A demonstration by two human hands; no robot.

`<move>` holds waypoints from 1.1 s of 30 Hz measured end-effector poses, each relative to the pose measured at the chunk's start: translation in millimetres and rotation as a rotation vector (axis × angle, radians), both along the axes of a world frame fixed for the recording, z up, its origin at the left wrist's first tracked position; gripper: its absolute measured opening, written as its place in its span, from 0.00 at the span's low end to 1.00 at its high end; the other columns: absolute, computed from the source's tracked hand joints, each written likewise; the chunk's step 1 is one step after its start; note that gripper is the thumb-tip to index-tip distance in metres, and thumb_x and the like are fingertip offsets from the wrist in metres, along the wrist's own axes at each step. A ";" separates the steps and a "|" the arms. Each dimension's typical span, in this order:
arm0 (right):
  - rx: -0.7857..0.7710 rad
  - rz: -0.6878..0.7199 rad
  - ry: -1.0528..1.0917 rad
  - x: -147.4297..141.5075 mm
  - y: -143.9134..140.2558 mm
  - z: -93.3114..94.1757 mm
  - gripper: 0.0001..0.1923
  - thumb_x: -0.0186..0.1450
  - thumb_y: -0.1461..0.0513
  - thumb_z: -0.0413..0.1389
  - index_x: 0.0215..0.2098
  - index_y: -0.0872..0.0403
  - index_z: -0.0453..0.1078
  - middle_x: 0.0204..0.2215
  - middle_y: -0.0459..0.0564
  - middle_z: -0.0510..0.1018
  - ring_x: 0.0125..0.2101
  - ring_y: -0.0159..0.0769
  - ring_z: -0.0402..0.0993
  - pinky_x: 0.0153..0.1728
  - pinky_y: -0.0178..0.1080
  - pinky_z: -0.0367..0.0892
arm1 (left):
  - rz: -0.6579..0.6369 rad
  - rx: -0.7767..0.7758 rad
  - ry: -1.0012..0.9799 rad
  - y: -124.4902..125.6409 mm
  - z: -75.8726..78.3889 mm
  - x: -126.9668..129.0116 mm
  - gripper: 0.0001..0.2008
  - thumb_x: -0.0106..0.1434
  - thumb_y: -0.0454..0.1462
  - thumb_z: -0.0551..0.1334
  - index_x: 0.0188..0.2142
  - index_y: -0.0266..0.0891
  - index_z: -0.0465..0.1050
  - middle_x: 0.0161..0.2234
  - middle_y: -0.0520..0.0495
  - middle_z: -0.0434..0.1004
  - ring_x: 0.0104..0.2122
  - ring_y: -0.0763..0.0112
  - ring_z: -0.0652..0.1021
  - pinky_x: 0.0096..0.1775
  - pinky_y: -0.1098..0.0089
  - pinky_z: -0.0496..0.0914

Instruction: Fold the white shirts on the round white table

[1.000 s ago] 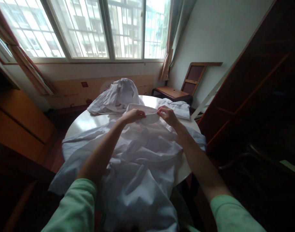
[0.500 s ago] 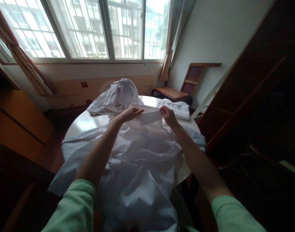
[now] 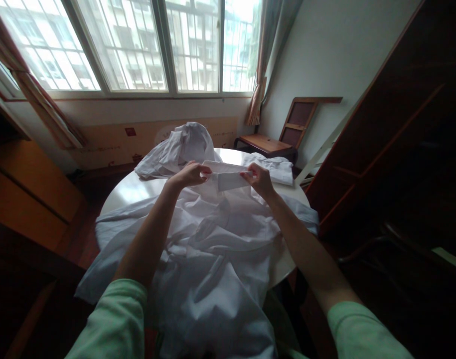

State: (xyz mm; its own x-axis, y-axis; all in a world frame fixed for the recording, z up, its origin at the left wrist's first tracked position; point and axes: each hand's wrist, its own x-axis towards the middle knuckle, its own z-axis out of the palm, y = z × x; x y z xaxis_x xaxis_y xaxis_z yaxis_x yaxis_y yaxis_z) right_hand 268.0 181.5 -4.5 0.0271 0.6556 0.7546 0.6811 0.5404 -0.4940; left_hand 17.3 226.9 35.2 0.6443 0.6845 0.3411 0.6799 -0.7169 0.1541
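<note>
A white shirt (image 3: 220, 234) lies spread over a round white table (image 3: 126, 192), its lower part hanging off the near edge toward me. Its collar (image 3: 233, 180) is raised a little and stretched between my hands. My left hand (image 3: 192, 174) pinches the collar's left end between thumb and fingers. At the right end, my right hand (image 3: 260, 180) grips the collar the same way. The shirt's sleeves reach out to both sides of the table, and its body is wrinkled.
A heap of white cloth (image 3: 186, 147) rests at the table's far left. Folded white cloth (image 3: 274, 168) lies at the far right. Behind stand a wooden chair (image 3: 268, 143) and a barred window (image 3: 138, 50). A dark wooden door or panel (image 3: 370, 129) rises on the right.
My left hand has shifted slightly left along the collar. My right thumb has moved inward along its edge. The shirt otherwise lies as before.
</note>
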 end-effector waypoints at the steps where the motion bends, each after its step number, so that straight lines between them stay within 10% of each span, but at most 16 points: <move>1: 0.007 -0.002 0.001 -0.1 0.1 -0.1 0.16 0.55 0.54 0.56 0.20 0.52 0.56 0.18 0.42 0.61 0.22 0.31 0.57 0.26 0.34 0.55 | 0.000 0.016 0.020 0.8 -0.2 -0.2 0.09 0.53 0.35 0.59 0.34 0.39 0.76 0.32 0.48 0.80 0.31 0.71 0.75 0.46 0.66 0.60; 10: 0.037 -0.034 -0.036 5.3 5.0 -4.5 0.13 0.57 0.55 0.56 0.22 0.52 0.59 0.20 0.44 0.65 0.24 0.33 0.61 0.28 0.36 0.59 | -0.013 0.135 -0.016 0.2 3.8 6.0 0.12 0.56 0.43 0.61 0.24 0.37 0.76 0.18 0.51 0.72 0.22 0.76 0.68 0.34 0.73 0.60; 17: 0.138 -0.005 -0.406 -8.5 -4.1 0.0 0.15 0.61 0.56 0.55 0.43 0.54 0.67 0.52 0.57 0.68 0.54 0.47 0.59 0.54 0.51 0.52 | -0.100 -0.034 -0.096 -6.2 1.0 11.5 0.13 0.59 0.41 0.58 0.34 0.36 0.78 0.21 0.51 0.73 0.21 0.77 0.68 0.27 0.75 0.58; 25: 0.011 0.230 -0.410 -30.1 -5.3 -11.6 0.10 0.63 0.59 0.54 0.41 0.53 0.71 0.35 0.51 0.78 0.37 0.38 0.73 0.42 0.40 0.64 | -0.234 0.065 0.024 -16.1 4.0 25.2 0.08 0.59 0.33 0.57 0.32 0.37 0.77 0.25 0.50 0.76 0.26 0.76 0.71 0.35 0.74 0.62; 33: -0.016 0.182 -0.403 -30.4 -8.8 -10.5 0.09 0.65 0.62 0.51 0.32 0.55 0.72 0.28 0.50 0.77 0.31 0.35 0.71 0.34 0.35 0.61 | -0.224 -0.049 0.030 -12.8 -5.4 31.4 0.11 0.58 0.31 0.55 0.34 0.36 0.77 0.28 0.48 0.77 0.26 0.75 0.70 0.31 0.74 0.61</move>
State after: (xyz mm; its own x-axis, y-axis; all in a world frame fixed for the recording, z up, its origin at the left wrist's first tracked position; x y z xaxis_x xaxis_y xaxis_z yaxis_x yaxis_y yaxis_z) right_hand 237.6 172.7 -15.0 -0.3840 0.6344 0.6709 0.7156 0.6636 -0.2180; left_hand 48.8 214.1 29.9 0.7917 0.5380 0.2894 0.5091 -0.8429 0.1740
